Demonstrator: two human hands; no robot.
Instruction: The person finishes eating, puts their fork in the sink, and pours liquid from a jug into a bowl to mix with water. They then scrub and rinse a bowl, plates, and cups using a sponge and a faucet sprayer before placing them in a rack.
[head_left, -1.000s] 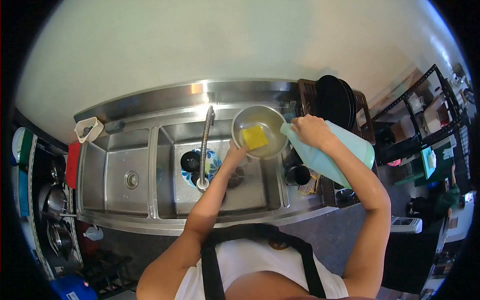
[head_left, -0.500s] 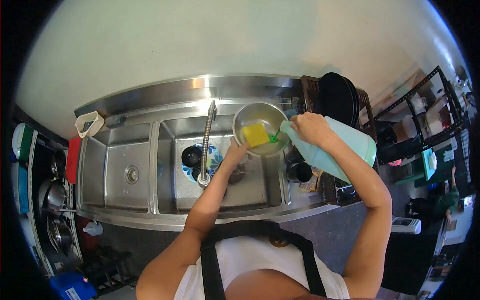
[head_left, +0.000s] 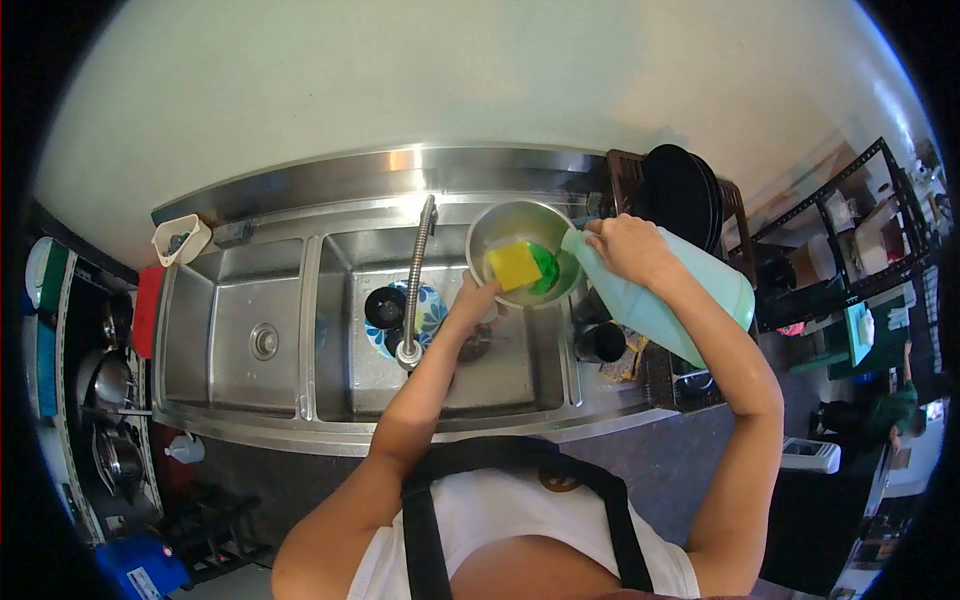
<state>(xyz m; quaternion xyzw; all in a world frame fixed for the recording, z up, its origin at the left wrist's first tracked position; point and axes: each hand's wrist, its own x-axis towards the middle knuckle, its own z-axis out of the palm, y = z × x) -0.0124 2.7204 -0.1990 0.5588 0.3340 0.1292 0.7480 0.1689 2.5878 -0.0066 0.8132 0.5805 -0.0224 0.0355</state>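
Note:
My left hand (head_left: 474,298) grips the near-left rim of a metal bowl (head_left: 497,226), tilted above the right sink basin. Inside the bowl lies a yellow sponge (head_left: 514,267), with bright green liquid (head_left: 546,268) pooled against its right side. My right hand (head_left: 628,247) is closed around the neck end of a large, pale blue-green jug (head_left: 690,295). The jug is tipped on its side, its mouth just over the bowl's right edge. Below my left hand, a blue-patterned plate (head_left: 430,318) and a black bowl (head_left: 384,307) sit in the basin.
A coiled faucet (head_left: 416,270) rises over the right basin (head_left: 500,390). Black cups (head_left: 600,343) stand to its right, and black round trays (head_left: 678,195) fill a brown rack behind. Shelves with pots (head_left: 112,380) are on the left. A person in green (head_left: 893,408) is far right.
The green liquid in the bowl has grown from a small streak into a larger pool beside the sponge. Both hands keep nearly the same position.

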